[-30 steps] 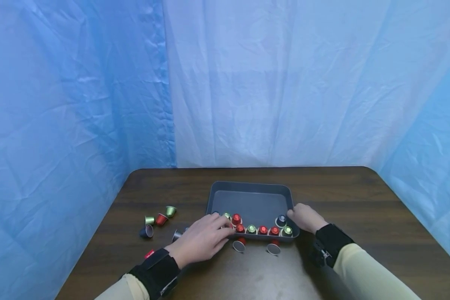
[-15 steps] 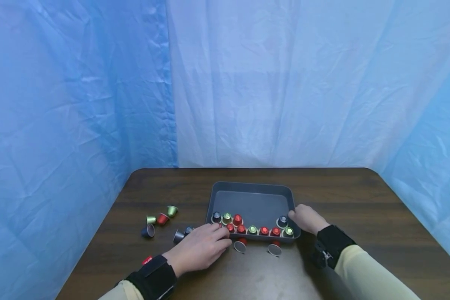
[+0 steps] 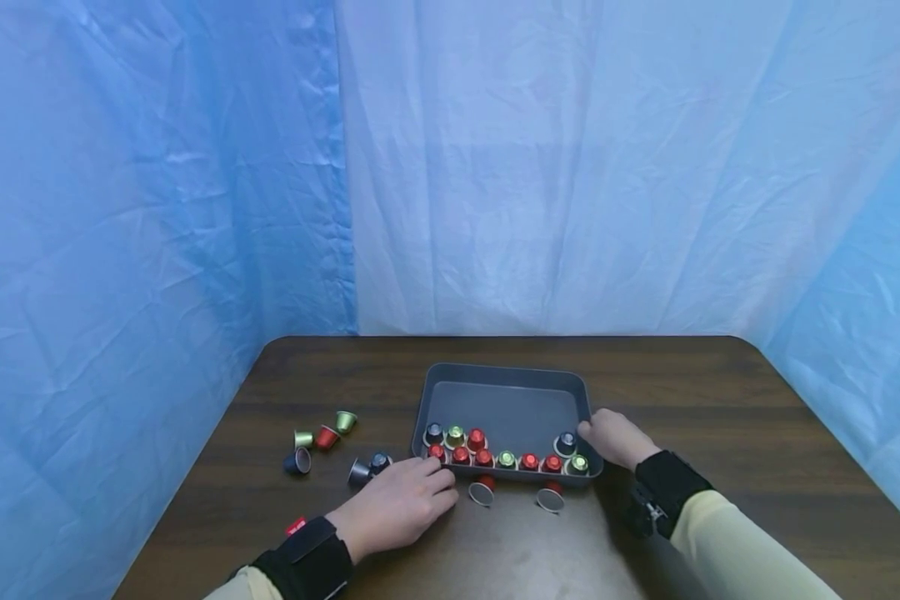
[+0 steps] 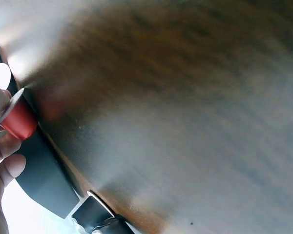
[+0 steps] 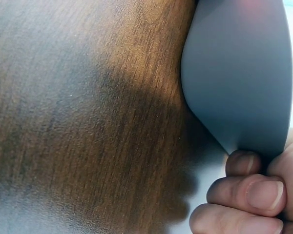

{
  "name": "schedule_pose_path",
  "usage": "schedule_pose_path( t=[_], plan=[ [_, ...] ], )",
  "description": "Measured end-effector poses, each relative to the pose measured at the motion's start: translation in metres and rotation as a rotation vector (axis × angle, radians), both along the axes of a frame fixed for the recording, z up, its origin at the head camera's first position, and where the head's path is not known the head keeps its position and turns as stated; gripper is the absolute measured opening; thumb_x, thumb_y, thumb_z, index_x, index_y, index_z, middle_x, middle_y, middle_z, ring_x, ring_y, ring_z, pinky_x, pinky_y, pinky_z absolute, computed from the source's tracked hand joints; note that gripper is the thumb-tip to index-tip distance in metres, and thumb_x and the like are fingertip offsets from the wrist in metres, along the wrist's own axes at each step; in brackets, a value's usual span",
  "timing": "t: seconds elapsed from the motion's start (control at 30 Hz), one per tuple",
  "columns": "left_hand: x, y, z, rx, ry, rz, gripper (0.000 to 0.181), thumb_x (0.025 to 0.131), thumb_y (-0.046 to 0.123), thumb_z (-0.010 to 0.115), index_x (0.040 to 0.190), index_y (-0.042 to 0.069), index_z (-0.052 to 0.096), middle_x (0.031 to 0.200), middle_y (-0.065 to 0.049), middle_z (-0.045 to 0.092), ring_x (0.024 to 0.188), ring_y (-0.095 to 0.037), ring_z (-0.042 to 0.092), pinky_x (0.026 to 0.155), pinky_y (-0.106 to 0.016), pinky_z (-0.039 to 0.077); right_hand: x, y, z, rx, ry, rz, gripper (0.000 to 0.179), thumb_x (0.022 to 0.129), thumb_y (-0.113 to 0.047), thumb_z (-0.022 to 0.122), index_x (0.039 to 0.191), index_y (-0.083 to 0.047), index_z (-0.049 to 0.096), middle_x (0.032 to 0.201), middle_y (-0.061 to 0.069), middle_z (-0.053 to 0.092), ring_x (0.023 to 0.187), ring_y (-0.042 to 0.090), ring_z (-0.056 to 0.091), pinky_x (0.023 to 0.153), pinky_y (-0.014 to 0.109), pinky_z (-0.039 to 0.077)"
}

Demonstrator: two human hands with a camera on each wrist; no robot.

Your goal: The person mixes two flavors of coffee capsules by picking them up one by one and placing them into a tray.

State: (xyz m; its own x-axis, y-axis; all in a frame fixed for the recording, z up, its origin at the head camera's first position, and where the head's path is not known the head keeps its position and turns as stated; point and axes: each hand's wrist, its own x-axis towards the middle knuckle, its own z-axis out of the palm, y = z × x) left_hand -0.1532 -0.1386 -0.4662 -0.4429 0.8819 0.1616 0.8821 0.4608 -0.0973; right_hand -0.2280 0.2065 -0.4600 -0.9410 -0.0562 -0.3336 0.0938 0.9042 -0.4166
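In the head view my left hand (image 3: 401, 504) is just before the front left corner of a dark grey baking tray (image 3: 506, 377). The left wrist view shows a red coffee capsule (image 4: 20, 119) between thumb and fingers, rim up; the hand hides it in the head view. Curled fingers of my right hand (image 3: 617, 437) hold the tray's right wall, seen close in the right wrist view as grey metal (image 5: 237, 73). Along the tray's front stands a row of red and green capsules (image 3: 483, 457), rims down. Behind them are dark (image 3: 434, 432), green (image 3: 455, 435) and red (image 3: 476, 437) ones.
Two red capsules (image 3: 551, 498) lie on their sides in front of the tray, lids facing me. Left of the tray are two dark capsules (image 3: 360, 473). Farther left lies a loose group of green, red (image 3: 326, 437) and dark capsules on the wooden table (image 3: 667, 375).
My left hand has drawn back from the tray toward me and slightly left, uncovering the red capsule in its front left corner. The right hand stays on the tray.
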Motion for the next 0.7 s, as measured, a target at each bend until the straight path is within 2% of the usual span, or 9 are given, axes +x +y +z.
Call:
schedule_pose_path(
  t=[0.33,0.63,0.7],
  plan=[
    [0.0003,-0.0049,-0.0053,0.011,-0.079,-0.007,0.023,0.085,0.027,0.068,0.108,0.024,0.068,0.099,0.009,0.057,0.087,-0.003,0.051,0.075,-0.016,0.045,-0.001,0.0004,0.0005,-0.001,0.004,0.002,0.033,0.093,-0.023,0.045,0.096,0.004,0.063,0.074,0.008,0.054,0.065,0.02,0.052,0.059,0.034,0.039],
    [0.0024,-0.0047,-0.0035,0.102,-0.098,-0.02,0.02,0.088,0.027,0.065,0.106,0.023,0.069,0.101,0.01,0.056,0.089,-0.002,0.049,0.077,-0.017,0.045,-0.0006,0.0009,-0.0004,-0.002,0.008,0.001,0.033,0.093,-0.024,0.046,0.097,0.003,0.063,0.074,0.008,0.055,0.066,0.02,0.052,0.059,0.033,0.039],
    [0.0031,-0.0045,-0.0033,0.103,-0.077,-0.007,0.019,0.089,0.029,0.063,0.106,0.023,0.068,0.1,0.011,0.055,0.088,-0.003,0.048,0.076,-0.018,0.045,-0.0004,0.0008,0.0,-0.004,0.008,0.001,0.033,0.093,-0.024,0.045,0.095,0.003,0.063,0.073,0.008,0.055,0.065,0.02,0.052,0.059,0.033,0.039]
  ],
)
